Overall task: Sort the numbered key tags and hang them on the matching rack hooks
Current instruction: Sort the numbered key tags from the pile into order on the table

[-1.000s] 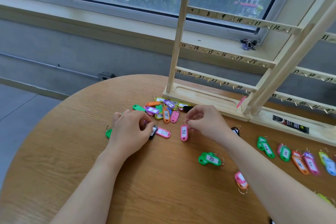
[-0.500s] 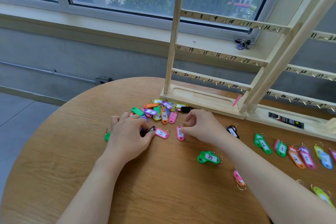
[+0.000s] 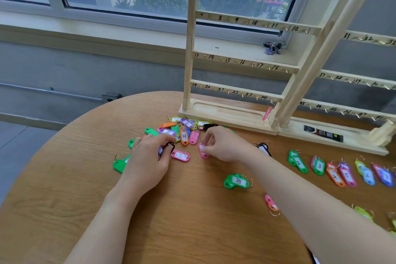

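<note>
We judged a pinched tag could slip or be misread. Nearest lay a green tag (image 3: 237, 181) marked 10. Our left hand (image 3: 147, 156) held a black tag (image 3: 169, 146); our right hand (image 3: 222, 146) pinched a pink tag (image 3: 202, 150). Beyond, the loose pile (image 3: 184, 129) lay on the counter (image 3: 192, 221) before the empty-hooked rack (image 3: 235, 92).

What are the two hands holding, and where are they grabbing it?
The left hand grips a black key tag by its end. The right hand pinches a pink key tag near its top.
</note>
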Available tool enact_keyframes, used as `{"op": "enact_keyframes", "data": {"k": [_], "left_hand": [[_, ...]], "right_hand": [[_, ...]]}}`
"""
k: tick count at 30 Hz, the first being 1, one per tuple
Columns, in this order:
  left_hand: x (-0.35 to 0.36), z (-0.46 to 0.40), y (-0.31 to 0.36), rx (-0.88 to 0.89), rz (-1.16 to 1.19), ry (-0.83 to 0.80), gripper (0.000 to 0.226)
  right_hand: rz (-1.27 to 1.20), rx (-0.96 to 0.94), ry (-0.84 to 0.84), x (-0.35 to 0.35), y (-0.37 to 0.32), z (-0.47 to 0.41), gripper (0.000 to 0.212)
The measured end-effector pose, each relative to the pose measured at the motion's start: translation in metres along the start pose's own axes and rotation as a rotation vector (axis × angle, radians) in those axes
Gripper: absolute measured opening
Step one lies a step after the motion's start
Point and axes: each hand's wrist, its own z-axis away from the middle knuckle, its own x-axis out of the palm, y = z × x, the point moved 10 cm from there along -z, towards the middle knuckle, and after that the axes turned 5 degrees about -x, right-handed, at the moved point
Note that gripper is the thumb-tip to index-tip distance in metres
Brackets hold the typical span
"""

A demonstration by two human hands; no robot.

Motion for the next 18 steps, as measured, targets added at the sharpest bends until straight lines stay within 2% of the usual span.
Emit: {"op": "enact_keyframes", "data": {"k": [4, 7, 10, 13, 18], "left_hand": [[-0.003, 0.001, -0.001, -0.033, 0.066, 0.005, 0.020], [-0.009, 0.002, 0.003, -0.052, 0.204, 0.008, 0.018], [-0.008, 0.004, 0.007, -0.098, 0.292, -0.034, 0.016], [-0.006, 0.004, 0.008, -0.127, 0.340, -0.061, 0.012], [-0.002, 0.005, 0.013, -0.134, 0.376, -0.101, 0.005]], "right_hand": [[0.022, 0.045, 0.017, -0.001, -0.001, -0.001, 0.044], [0.062, 0.095, 0.033, -0.001, 0.003, -0.009, 0.040], [0.081, 0.127, 0.040, 0.000, 0.007, -0.017, 0.050], [0.070, 0.137, 0.023, -0.001, 0.007, -0.021, 0.040], [0.027, 0.132, 0.000, -0.002, 0.009, -0.021, 0.039]]}}
